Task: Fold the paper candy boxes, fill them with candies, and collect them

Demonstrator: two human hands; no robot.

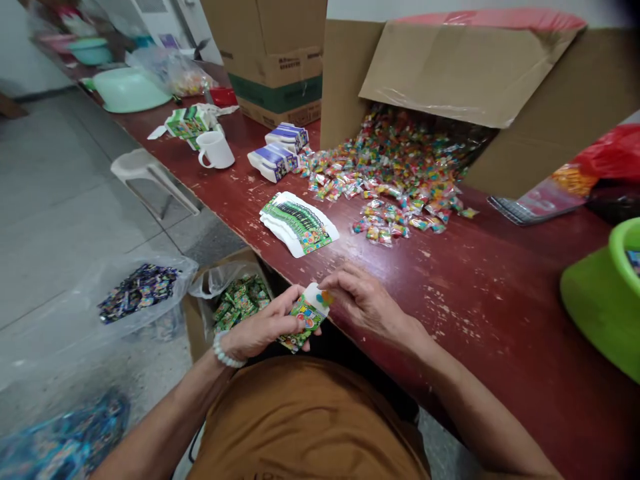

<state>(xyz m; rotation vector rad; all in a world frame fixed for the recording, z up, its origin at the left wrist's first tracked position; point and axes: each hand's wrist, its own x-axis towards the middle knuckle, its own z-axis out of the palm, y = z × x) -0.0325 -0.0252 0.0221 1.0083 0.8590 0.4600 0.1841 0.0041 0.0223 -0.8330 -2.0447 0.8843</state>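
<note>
My left hand (273, 323) is closed around a small green printed candy box (306, 317), held over the table's front edge. The box's white top end faces up and away from me. At that end my right hand (363, 300) pinches a small clear candy packet (324, 298) with yellow-orange and blue-green pieces, right at the box's opening. How far the packet sits inside I cannot tell. Beyond my hands, a fanned stack of flat green-and-white cartons (300, 223) lies on the table. Loose candy packets (385, 217) lie to its right.
A tipped cardboard box (465, 73) spills many candy packets onto the red table (480, 293). Purple boxes (275, 162), a white mug (216, 149) and green cartons (187, 122) stand farther back. A green basin (595, 300) is at right; a carton with filled green boxes (243, 300) is below left.
</note>
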